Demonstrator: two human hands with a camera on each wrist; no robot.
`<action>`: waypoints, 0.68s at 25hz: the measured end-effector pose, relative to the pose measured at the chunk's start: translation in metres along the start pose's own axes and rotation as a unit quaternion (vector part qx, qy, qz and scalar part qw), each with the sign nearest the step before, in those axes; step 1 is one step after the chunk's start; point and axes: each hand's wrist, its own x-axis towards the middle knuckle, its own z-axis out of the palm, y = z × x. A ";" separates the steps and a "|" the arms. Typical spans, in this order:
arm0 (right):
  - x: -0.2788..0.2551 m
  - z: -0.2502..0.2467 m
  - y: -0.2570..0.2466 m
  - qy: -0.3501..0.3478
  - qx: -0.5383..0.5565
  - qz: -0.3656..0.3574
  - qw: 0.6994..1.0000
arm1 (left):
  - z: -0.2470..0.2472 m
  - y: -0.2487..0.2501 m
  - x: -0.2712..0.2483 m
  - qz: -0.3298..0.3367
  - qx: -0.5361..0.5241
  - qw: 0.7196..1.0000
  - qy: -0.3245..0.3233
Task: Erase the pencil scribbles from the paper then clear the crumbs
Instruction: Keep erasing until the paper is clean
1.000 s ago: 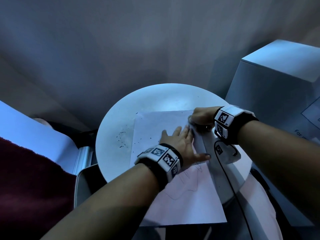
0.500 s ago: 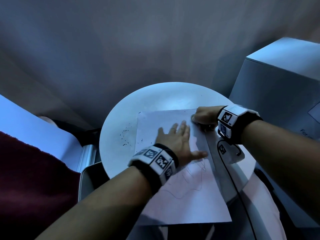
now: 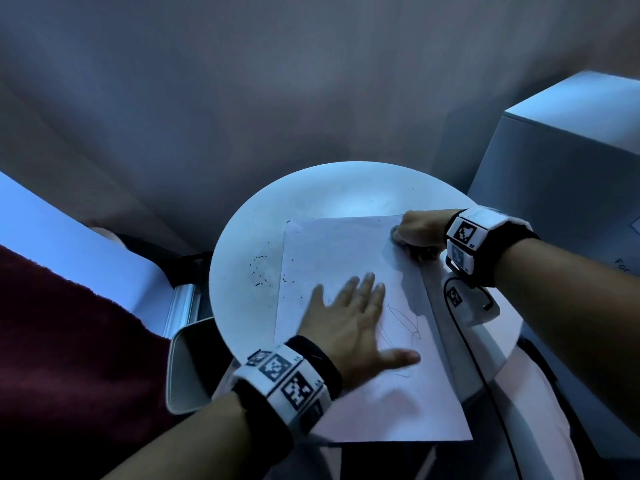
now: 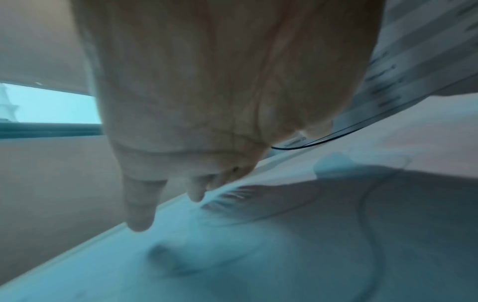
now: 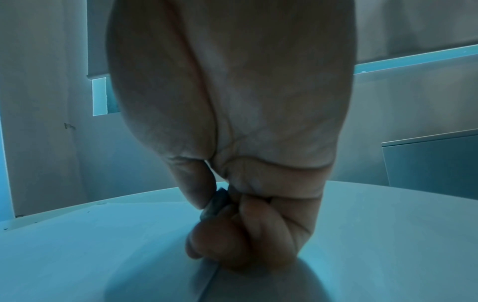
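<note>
Left hand (image 3: 349,327) lies flat, fingers spread, pinning the paper (image 3: 346,258) mid-surface; right hand (image 3: 417,230) pinches the eraser (image 5: 216,204) at its far-right corner — rub in short strokes, paper held taut.

Dim bluish light falls on a round white tabletop (image 3: 311,199) standing before a plain grey wall (image 3: 277,81), with a large pale box-shaped unit (image 3: 561,161) to its right and a dark red fabric surface (image 3: 69,341) at its left.
</note>
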 end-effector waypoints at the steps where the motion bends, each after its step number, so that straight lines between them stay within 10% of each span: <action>1: 0.000 0.000 0.000 0.003 0.002 0.001 1.000 | 0.002 0.005 -0.001 0.005 0.008 1.000 -0.012; 7: -0.005 -0.001 -0.001 0.009 -0.010 0.001 1.000 | 0.002 -0.049 -0.029 -0.241 0.032 0.969 -0.042; 12: -0.005 0.002 -0.001 0.007 -0.007 0.005 1.000 | 0.003 -0.024 -0.003 -0.061 -0.016 0.998 0.003; 17: 0.001 0.002 0.001 0.003 -0.001 0.005 1.000 | 0.006 -0.078 -0.017 -0.251 -0.013 0.968 -0.022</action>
